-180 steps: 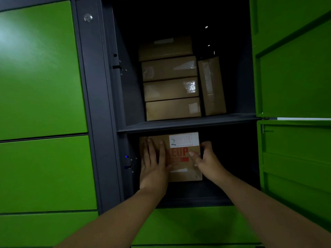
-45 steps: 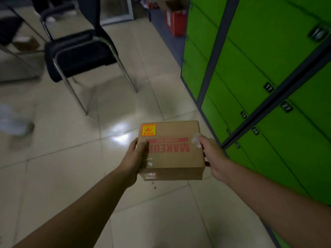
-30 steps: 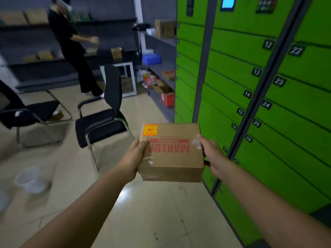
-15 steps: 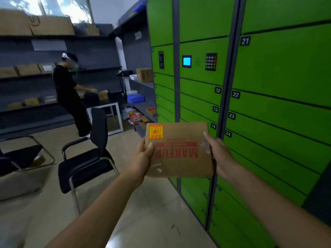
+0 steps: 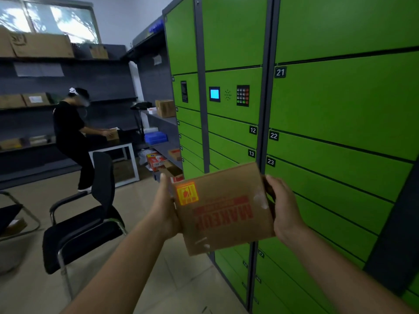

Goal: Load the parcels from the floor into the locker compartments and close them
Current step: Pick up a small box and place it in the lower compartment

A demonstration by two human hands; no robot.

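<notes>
Lockers (image 5: 328, 109) in bright green fill the frame beyond and to the right of the grip, and every numbered door in view is shut. A dark gap at the far right edge may be an open compartment, though that cannot be told from here. Left of the grip and lower, a black chair (image 5: 90, 227) stands on the tiled floor. Well beyond it, a second person (image 5: 70, 132) bends over a box at a table. Between the two hands, held clear of the floor, is the cardboard parcel (image 5: 224, 209). The left hand (image 5: 164, 209) clasps its left edge and the right hand (image 5: 283, 209) its right edge, fingers curled round behind. This two-sided hold likely keeps the box steady on the way to a free compartment. Its broad printed face is turned toward the wearer, with the red lettering upside down. Its longer side appears to run hand to hand, the right end riding higher. An orange sticker (image 5: 187, 193) sits in the corner nearest the left hand's fingertips.
</notes>
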